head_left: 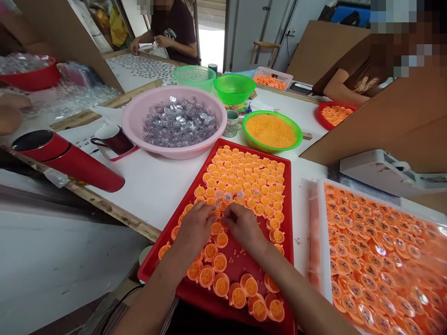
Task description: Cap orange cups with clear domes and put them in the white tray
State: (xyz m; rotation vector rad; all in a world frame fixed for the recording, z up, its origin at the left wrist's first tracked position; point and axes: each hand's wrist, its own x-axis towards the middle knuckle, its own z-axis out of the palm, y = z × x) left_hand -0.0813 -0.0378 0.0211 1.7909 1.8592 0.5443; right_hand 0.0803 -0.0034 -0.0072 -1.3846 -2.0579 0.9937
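Observation:
In front of me a red tray (287, 181) holds rows of small orange cups (240, 298), most with yellow-orange filling inside. Several clear plastic discs (228, 196) lie on cups just beyond my fingers. My left hand (196, 228) is closed above the cups left of the tray's middle, its fingertips bent down. Opposite it, my right hand (246, 229) has thumb and forefinger pinched together, close to the left fingertips. What either hand grips is hidden. Small crumbs (237, 253) are scattered on the tray's bare red floor beneath my right wrist.
Behind the tray stand a pink basin (132, 125) of clear plastic pieces and a green bowl (297, 142) of orange granules. A red thermos (87, 163) and mug (115, 141) are at left. A white bin (323, 232) of lidded orange cups stands right. Two other people sit beyond.

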